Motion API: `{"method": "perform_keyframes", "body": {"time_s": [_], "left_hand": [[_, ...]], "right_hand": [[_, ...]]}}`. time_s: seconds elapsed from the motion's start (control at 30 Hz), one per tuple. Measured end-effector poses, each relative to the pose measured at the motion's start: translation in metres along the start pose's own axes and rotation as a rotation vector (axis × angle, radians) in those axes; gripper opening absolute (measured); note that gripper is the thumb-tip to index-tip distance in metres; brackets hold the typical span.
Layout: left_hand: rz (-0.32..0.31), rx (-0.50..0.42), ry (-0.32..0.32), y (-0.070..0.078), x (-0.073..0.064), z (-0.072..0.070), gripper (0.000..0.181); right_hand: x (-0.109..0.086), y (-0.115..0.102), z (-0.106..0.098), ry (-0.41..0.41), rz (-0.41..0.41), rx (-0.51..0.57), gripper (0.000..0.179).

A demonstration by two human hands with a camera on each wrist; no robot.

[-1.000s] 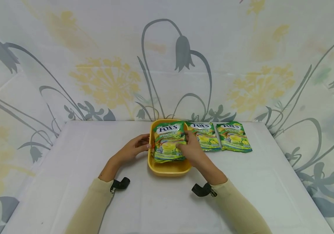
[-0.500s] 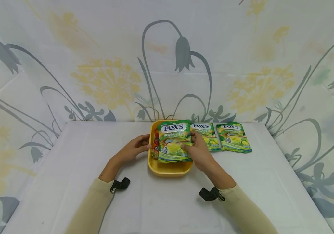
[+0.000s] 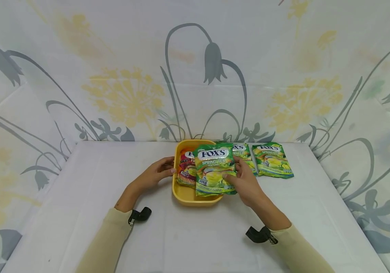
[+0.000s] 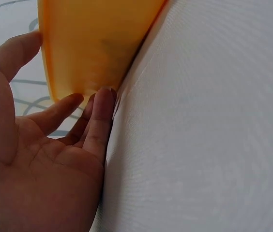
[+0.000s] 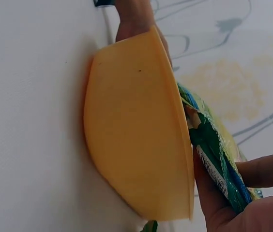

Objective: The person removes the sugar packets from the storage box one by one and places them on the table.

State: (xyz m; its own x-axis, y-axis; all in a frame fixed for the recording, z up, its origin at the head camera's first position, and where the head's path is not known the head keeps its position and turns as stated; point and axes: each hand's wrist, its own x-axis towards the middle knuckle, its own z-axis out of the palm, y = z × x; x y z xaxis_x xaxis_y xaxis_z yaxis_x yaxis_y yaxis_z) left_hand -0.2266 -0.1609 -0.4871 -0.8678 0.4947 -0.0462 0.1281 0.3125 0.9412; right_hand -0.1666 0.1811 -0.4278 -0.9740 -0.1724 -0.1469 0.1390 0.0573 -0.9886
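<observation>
My right hand pinches a green Fox's Spring Tea candy bag by its right edge, thumb on the front. The bag is above the yellow plastic tub, over its right side. In the right wrist view the candy bag is seen edge-on, just past the rim of the tub. A red Fox's candy bag lies inside, partly covered by the green one. My left hand touches the tub's left side with loosely bent fingers; in the left wrist view, fingertips meet the yellow wall.
Two more green Spring Tea bags lie right of the tub: a nearer bag, partly hidden by the held one, and a farther bag. White cloth covers the table. A flower-patterned sheet hangs behind.
The right hand has moved right and toward me with the green candy bag, uncovering the red bag in the tub. The left hand and tub have stayed in place.
</observation>
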Motion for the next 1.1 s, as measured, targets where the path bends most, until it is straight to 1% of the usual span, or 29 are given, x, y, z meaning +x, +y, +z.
{"method": "perform_keyframes", "body": {"time_s": [0.23, 0.5, 0.7, 0.9, 1.1], "left_hand": [[0.006, -0.011, 0.0, 0.001, 0.0, 0.0, 0.067], [0.006, -0.01, -0.005, 0.002, -0.001, 0.0, 0.067], [0.006, -0.016, -0.008, 0.002, 0.0, 0.001, 0.067], [-0.004, -0.015, -0.007, 0.002, 0.001, 0.001, 0.067], [-0.018, -0.012, 0.0, 0.002, 0.0, 0.001, 0.069]], "right_hand": [[-0.012, 0.0, -0.016, 0.011, 0.013, -0.003, 0.073], [-0.024, -0.002, -0.037, 0.036, 0.017, 0.004, 0.075], [-0.031, 0.004, -0.051, 0.044, 0.033, 0.019, 0.072], [-0.039, 0.008, -0.06, 0.04, 0.037, 0.046, 0.075], [-0.045, 0.014, -0.069, 0.046, 0.041, 0.05, 0.071]]}}
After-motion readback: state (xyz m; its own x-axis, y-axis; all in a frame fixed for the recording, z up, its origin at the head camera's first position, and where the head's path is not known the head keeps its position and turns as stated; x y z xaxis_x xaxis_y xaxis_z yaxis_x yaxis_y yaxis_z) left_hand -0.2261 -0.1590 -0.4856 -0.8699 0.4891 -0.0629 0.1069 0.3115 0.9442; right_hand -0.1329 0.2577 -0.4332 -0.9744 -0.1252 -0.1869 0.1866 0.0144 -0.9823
